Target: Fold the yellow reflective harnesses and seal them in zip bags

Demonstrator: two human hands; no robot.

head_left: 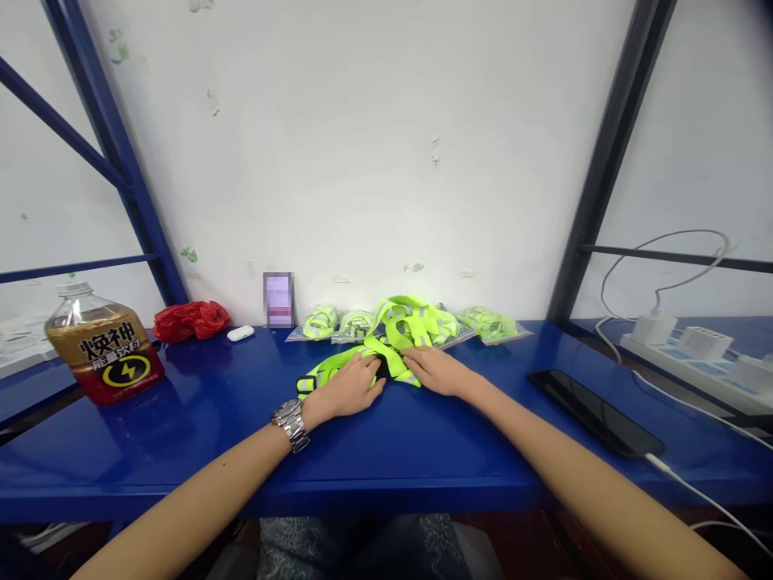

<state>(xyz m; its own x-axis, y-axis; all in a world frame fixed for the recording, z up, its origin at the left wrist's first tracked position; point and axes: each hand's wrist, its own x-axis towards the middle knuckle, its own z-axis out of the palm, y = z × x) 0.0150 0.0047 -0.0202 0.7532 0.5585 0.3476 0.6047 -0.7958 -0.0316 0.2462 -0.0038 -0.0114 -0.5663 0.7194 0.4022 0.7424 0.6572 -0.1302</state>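
We have both hands on a tangle of yellow-green reflective straps (395, 332) at the middle of the blue worktop (386, 451). Our left hand (347, 387), below a metal watch (291, 423), lies palm down over the near left part, fingers bent and close together; we cannot tell whether they grip. Our right hand (440, 369) touches the near right part with its fingers narrowly spaced; its underside is hidden, so we cannot tell if it pinches anything. Beyond the hands, along the far edge, we see clear bags of similar straps, two on the left (320, 321) (356, 324) and one on the right (492, 322). A drink bottle (107, 346) stands far left, and a black phone (597, 412) lies on the right with a white cable (694, 487) plugged in.
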